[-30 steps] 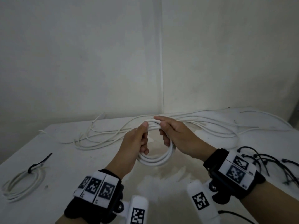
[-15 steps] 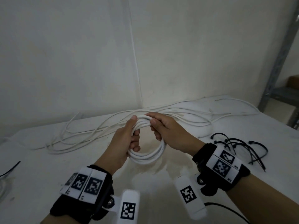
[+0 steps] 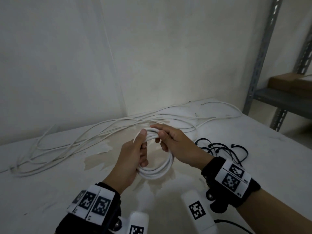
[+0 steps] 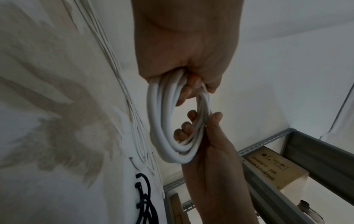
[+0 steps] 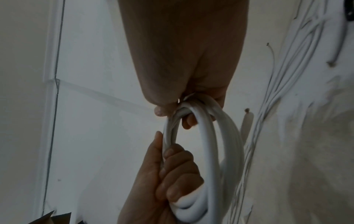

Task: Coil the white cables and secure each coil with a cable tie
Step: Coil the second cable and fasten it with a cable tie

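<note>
I hold a coil of white cable point(image 3: 157, 171) upright above the table, both hands on it. My left hand point(image 3: 135, 152) grips the coil's left side, fingers curled through the ring and thumb on top. My right hand point(image 3: 170, 139) pinches the top of the coil, fingers curled round the strands. In the left wrist view the coil point(image 4: 162, 136) hangs from the left hand point(image 4: 188, 75), with the right hand point(image 4: 201, 128) gripping it lower down. In the right wrist view the coil point(image 5: 220, 136) runs from the right hand point(image 5: 187, 106) to the left hand point(image 5: 172, 174). Black cable ties point(image 3: 219, 147) lie just right of my right hand.
Several loose white cables point(image 3: 84, 142) sprawl along the back of the white table point(image 3: 50, 191), near the wall. A grey metal shelf point(image 3: 283, 98) with a cardboard box point(image 3: 290, 81) stands at the right, beyond the table's edge.
The view has swung to the right, bringing the shelf in and the tied coil at the left out of sight. Both hands keep their hold on the coil.
</note>
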The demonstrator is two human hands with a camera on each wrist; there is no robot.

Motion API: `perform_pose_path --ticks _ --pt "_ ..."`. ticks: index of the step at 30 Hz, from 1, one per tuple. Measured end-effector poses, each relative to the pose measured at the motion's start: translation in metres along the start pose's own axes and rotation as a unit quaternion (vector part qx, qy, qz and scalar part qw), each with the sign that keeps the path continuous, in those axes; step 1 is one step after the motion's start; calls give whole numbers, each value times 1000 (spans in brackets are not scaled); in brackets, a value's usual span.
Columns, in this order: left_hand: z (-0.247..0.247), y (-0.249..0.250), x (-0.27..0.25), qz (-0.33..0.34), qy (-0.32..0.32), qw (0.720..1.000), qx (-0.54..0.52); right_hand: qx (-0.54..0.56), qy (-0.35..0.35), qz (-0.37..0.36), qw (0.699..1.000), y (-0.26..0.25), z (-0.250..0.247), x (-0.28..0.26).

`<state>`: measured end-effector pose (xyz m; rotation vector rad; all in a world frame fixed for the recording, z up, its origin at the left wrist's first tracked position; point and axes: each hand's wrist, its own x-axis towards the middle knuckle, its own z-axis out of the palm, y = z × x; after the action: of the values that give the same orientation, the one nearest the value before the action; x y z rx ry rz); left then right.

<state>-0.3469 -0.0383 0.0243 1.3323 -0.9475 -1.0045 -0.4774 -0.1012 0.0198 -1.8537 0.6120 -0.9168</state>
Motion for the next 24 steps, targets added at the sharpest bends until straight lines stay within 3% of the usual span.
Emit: perform_pose_path --ticks 4,8,10,13,17,19,24 --pt "11 -9 6 -3 9 1000 26 -20 -11 65 998 8 -20 -8" --pt "11 -16 12 -13 11 999 31 -89 39 136 986 21 -58 -14" --pt "11 -18 14 -14 14 999 30 -184 77 175 964 35 -81 -15" --pt "12 -18 18 -14 19 999 26 -312 117 257 907 57 -108 -13" --pt "9 -19 23 -13 22 999 30 -393 74 366 840 74 -121 -12" --pt "6 -19 24 -12 25 999 30 -415 48 384 823 81 -121 -10" --pt "-1 -17 23 -13 31 999 16 -435 85 383 811 89 -115 2"
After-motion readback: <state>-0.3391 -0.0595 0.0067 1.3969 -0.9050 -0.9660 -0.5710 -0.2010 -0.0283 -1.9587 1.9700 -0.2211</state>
